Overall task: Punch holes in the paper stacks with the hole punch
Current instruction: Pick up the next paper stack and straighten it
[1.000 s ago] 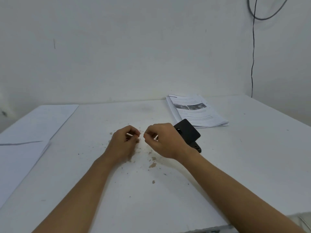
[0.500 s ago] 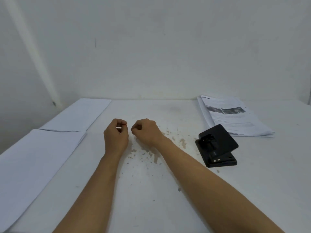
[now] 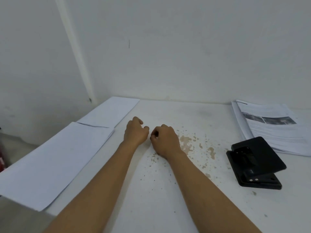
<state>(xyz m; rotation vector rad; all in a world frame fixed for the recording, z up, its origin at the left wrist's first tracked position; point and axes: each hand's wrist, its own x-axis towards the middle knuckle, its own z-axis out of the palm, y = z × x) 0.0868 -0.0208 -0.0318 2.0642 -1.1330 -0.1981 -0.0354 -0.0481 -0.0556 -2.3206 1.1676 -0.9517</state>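
On the worktop (image 3: 168,207), two paper stacks lie along the left edge, the near stack (image 3: 50,162) in front of the far stack (image 3: 111,111). The left hand (image 3: 135,132) and right hand (image 3: 164,140) rest side by side mid-worktop. The hole punch (image 3: 255,163) sits to the right, with a printed stack (image 3: 272,126) just behind it.

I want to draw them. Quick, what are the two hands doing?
Left hand: fingers curled, nothing seen in it.
Right hand: fingers curled, nothing seen in it.
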